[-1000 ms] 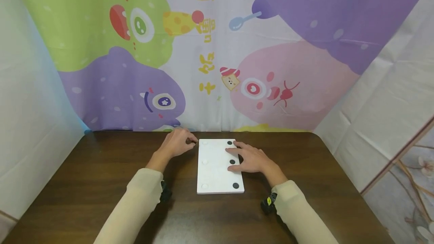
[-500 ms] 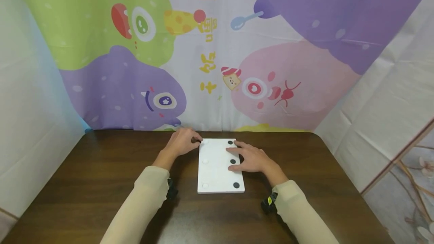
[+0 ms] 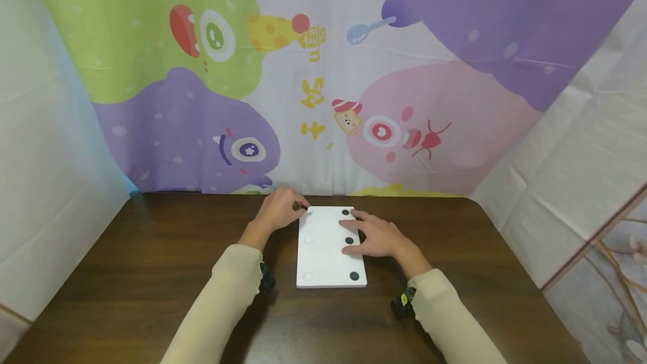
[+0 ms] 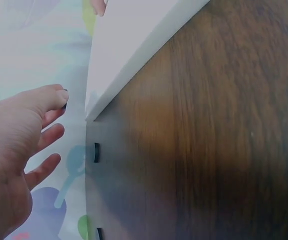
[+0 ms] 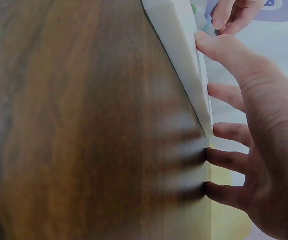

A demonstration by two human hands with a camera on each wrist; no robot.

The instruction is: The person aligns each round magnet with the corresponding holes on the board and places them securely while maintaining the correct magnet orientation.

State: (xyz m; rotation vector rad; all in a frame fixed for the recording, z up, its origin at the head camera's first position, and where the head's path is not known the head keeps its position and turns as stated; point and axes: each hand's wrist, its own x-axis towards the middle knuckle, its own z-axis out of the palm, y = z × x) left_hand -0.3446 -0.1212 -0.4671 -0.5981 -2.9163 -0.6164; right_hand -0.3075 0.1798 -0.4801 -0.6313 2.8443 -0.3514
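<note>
Toward the desk's point(image 3: 126, 274) far edge, mid-width: white board point(image 3: 327, 257), black discs point(image 3: 354, 276) along its right side, pale discs point(image 3: 308, 277) along its left. Right grip point(image 3: 376, 236) relaxed, fingers spread, thumb on the board's right side. Left grip point(image 3: 280, 209) pinching a small dark piece point(image 4: 65, 100) by the board's far-left corner. Two dark strips point(image 4: 96, 152) near desk's far edge. Beyond that edge: cartoon curtain point(image 3: 328, 89).
</note>
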